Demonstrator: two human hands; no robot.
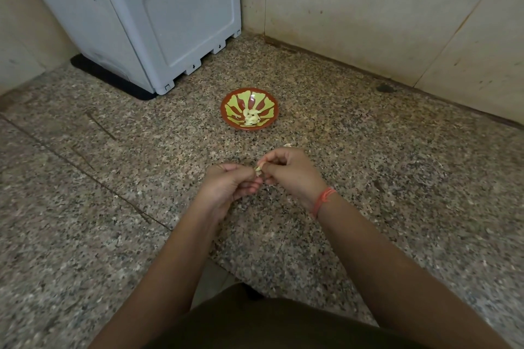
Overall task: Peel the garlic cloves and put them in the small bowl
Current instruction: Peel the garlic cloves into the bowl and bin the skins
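done: several peeled cloves (251,117) lie in small bowl (250,109) on table (368,150) | now: left hand (229,187) and right hand (289,173) both pinch one garlic clove (258,170), near bowl | left: likely finish peeling, drop in; further cloves unseen

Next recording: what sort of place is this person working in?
Most likely a home kitchen: a speckled granite counter set in a corner of tiled walls, a grey plastic unit at the back, perhaps an appliance, and a small red-and-green bowl of peeled garlic cloves.
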